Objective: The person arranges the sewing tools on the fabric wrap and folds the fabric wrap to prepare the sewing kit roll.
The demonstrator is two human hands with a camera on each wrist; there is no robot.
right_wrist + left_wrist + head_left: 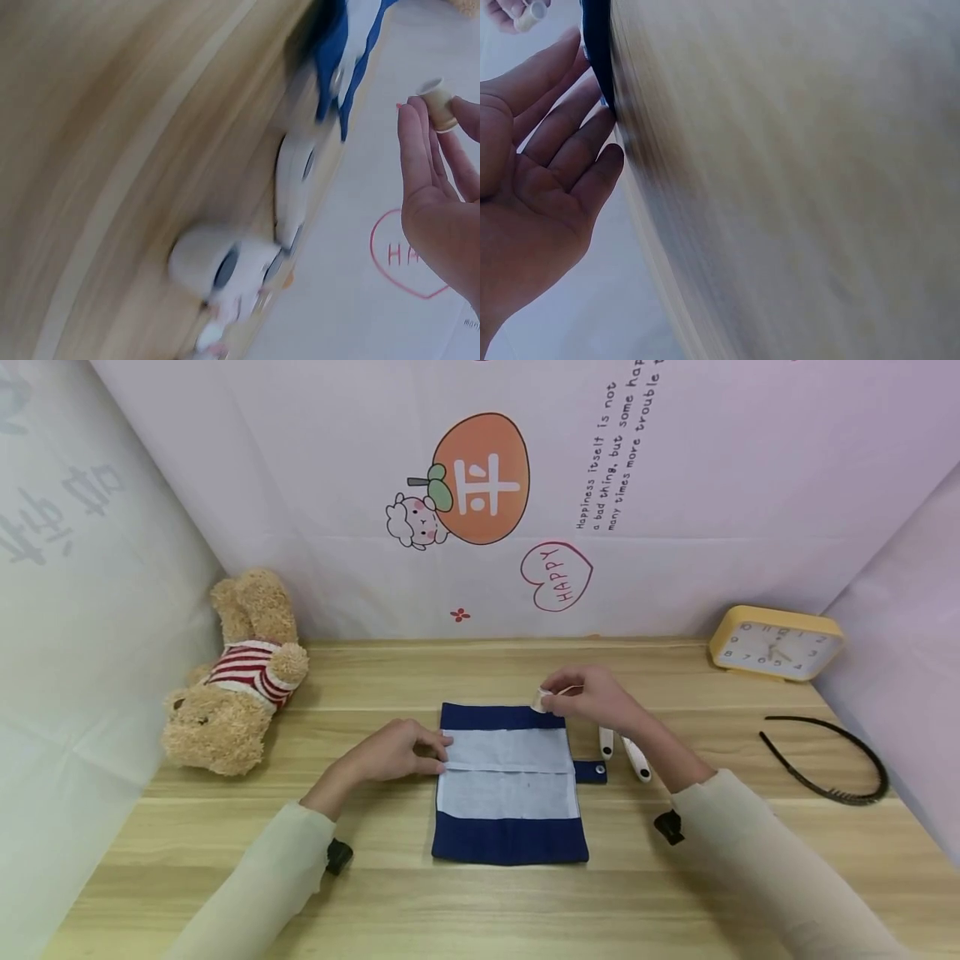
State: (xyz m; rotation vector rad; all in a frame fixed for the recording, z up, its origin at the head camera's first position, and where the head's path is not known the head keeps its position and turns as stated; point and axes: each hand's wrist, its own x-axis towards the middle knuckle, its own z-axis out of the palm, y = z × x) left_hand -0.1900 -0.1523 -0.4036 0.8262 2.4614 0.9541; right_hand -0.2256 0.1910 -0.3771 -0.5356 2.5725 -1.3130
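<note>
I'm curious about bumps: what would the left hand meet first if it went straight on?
The cloth, most likely: the left hand is right at its left edge, though exact contact is hard to judge.

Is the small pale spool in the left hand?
No: the right hand pinches the spool between its thumb and fingers.

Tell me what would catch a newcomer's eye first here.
Probably the blue-edged cloth case at the middle of the table, with the right grip pinching a small cream spool near its far right corner. Next, perhaps the teddy bear lying at the left and the yellow clock standing at the far right. On the backdrop, the orange cartoon fruit also stands out.
</note>
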